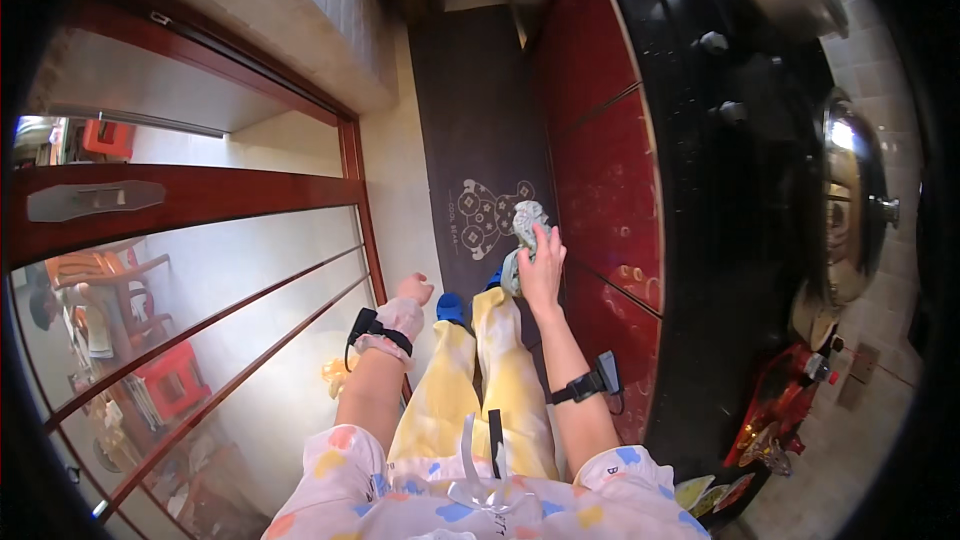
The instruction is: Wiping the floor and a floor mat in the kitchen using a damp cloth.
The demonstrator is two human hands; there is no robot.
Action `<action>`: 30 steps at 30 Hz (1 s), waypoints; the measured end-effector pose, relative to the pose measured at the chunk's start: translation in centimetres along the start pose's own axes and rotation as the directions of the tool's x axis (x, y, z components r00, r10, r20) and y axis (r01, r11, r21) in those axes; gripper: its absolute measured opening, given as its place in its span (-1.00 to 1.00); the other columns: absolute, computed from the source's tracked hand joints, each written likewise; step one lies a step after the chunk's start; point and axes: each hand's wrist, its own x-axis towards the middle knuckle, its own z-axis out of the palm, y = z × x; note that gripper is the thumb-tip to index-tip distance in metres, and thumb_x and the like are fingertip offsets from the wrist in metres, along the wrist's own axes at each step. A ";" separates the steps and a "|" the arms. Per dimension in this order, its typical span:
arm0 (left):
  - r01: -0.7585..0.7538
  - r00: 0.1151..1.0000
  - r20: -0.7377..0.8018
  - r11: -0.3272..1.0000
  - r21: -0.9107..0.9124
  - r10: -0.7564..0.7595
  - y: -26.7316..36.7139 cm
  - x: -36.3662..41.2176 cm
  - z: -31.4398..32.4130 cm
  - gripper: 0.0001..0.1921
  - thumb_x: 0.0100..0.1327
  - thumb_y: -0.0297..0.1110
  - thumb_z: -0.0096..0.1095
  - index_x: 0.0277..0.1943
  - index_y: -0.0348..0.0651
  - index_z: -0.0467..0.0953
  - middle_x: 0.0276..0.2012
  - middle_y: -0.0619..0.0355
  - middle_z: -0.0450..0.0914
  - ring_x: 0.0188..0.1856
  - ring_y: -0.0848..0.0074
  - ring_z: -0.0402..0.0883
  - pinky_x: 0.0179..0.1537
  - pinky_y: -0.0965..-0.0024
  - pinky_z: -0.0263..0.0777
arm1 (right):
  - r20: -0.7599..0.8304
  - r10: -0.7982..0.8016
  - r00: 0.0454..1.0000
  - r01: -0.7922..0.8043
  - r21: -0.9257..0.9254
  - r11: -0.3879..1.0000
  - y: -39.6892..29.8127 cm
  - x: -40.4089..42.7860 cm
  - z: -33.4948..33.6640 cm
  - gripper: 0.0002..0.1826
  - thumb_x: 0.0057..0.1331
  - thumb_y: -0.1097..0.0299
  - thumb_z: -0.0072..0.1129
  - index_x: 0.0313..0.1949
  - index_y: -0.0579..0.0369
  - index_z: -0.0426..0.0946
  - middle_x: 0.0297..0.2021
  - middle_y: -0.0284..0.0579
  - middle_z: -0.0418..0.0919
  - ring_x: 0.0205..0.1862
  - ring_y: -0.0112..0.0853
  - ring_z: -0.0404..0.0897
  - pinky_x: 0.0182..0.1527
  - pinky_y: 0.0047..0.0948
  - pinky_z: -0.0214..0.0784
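Note:
My right hand (544, 270) holds a crumpled pale green patterned cloth (531, 219) beside the dark red cabinet doors (604, 180). Part of the cloth hangs below the fingers, over a blue slipper. Water drops or wet marks show on the glossy doors. My left hand (415, 289) hangs in the air over the light floor, near the red frame of the glass door. Its fingers look curled and foreshortened, and I see nothing in them. A pink see-through cover surrounds the left wrist, with a black strap over it.
A dark mat (480, 105) with a bear print runs along the cabinets. On the black countertop (720, 255) stand a lidded metal pan (851, 202), a red tray (772, 401) and dishes. To the left is a red-framed glass door (187, 191), with stools and a chair seen through it.

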 end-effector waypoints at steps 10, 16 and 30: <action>-0.065 0.996 -0.056 0.997 0.040 0.068 -6.8 16.2 7.9 -0.58 0.08 -0.18 0.28 0.01 -0.14 0.53 -0.07 -0.16 0.59 0.03 0.07 0.55 0.11 0.20 0.39 | 0.054 -0.020 0.998 0.037 -0.338 0.941 16.4 5.4 18.4 -0.44 0.21 0.44 0.06 0.23 0.11 0.26 0.29 0.29 0.06 0.24 0.09 0.19 0.12 -0.11 0.33; -0.137 0.968 -0.199 0.985 0.103 0.156 -10.7 28.8 11.7 -0.60 0.04 -0.25 0.34 -0.03 -0.18 0.54 -0.12 -0.17 0.58 0.00 0.05 0.54 0.07 0.16 0.41 | 0.066 0.116 0.991 -0.079 -0.408 0.910 28.0 6.3 29.0 -0.40 0.24 0.43 0.10 0.27 0.12 0.17 0.32 0.23 0.02 0.28 0.06 0.15 0.20 -0.14 0.25; -0.517 0.854 -0.280 0.778 -0.358 0.438 -5.3 42.9 13.6 -0.69 -0.15 -0.76 0.33 -0.37 -0.27 0.37 -0.55 0.23 0.31 -0.48 0.56 0.34 -0.45 0.45 0.53 | -0.447 0.261 0.856 -0.433 -0.342 0.834 39.6 11.9 39.7 -0.36 0.28 0.39 0.02 0.33 0.18 0.08 0.29 0.27 0.04 0.23 0.09 0.15 0.29 -0.10 0.04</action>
